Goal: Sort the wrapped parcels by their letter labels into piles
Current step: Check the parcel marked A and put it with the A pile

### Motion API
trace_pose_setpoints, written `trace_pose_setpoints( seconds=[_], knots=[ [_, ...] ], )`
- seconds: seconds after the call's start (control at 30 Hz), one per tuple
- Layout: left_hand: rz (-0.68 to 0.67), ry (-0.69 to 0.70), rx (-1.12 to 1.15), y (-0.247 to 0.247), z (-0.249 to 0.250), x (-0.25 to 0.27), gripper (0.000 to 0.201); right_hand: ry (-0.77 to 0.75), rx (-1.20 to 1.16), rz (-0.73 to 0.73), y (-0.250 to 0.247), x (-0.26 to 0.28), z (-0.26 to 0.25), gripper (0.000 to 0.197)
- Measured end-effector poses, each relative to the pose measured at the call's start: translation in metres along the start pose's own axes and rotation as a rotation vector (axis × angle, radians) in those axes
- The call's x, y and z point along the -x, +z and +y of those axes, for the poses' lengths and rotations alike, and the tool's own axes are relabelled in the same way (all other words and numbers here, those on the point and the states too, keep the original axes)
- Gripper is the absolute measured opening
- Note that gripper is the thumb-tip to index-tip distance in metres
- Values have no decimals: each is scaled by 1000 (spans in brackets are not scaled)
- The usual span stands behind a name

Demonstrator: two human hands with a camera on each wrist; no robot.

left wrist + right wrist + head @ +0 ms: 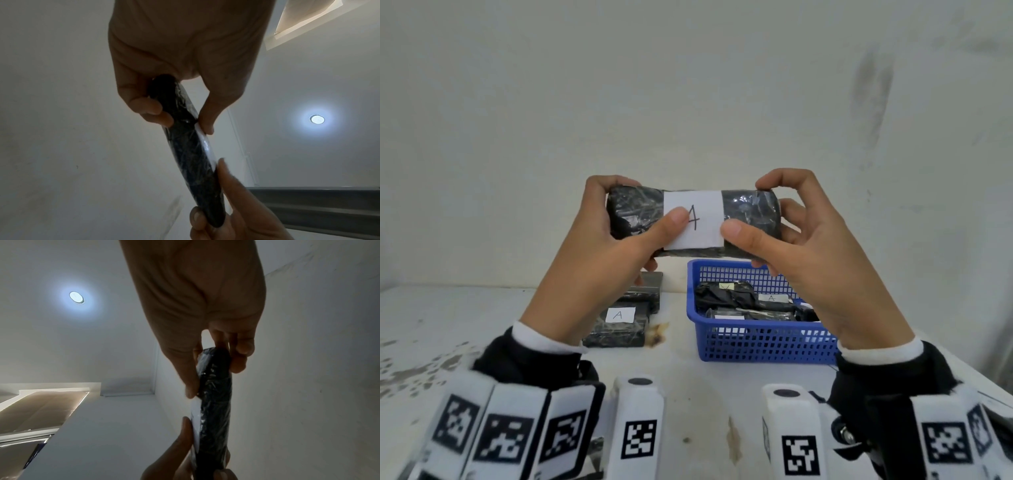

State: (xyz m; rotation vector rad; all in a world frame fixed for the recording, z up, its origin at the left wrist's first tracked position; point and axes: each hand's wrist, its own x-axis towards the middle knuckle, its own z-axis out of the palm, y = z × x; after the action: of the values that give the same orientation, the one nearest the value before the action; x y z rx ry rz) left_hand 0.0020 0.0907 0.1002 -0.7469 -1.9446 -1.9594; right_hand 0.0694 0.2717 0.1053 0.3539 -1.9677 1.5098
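Note:
I hold a black wrapped parcel [750, 212] up in front of the wall, its white label [705, 222] marked A facing me. My left hand [599, 246] grips its left end, thumb on the label's edge. My right hand [804, 240] grips the right end, thumb at the label's other edge. In the left wrist view the parcel [191, 159] runs edge-on between both hands, and so does the parcel [216, 402] in the right wrist view. A pile of black parcels [619, 325] lies on the table below, the top one labelled A.
A blue mesh basket [767, 346] stands on the white table [688, 387] at the right, with several more black parcels inside, one showing an A label. The table's surface is stained. A plain wall rises behind it.

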Motion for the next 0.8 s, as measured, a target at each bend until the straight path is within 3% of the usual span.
trace_pose_setpoints(
  seconds=[0.13,0.33,0.47,0.57,0.7,0.8],
  knots=[
    [9,0,-7,3,-3,0,62,6,-24,11,-1,-1,3,32],
    [19,-115,117,0,-10,-6,79,20,-25,117,3,-5,10,27],
    [-111,-192,196,-21,-10,-18,54,79,-57,225,19,-6,21,31],
    [-137,-253,105,-44,-8,-33,41,141,-83,221,39,-7,34,30],
    [-107,-363,116,-80,-24,-57,22,208,-40,107,79,-7,56,38],
    [12,-448,131,-111,-46,-70,15,286,20,3,109,-7,78,49]
  ],
)
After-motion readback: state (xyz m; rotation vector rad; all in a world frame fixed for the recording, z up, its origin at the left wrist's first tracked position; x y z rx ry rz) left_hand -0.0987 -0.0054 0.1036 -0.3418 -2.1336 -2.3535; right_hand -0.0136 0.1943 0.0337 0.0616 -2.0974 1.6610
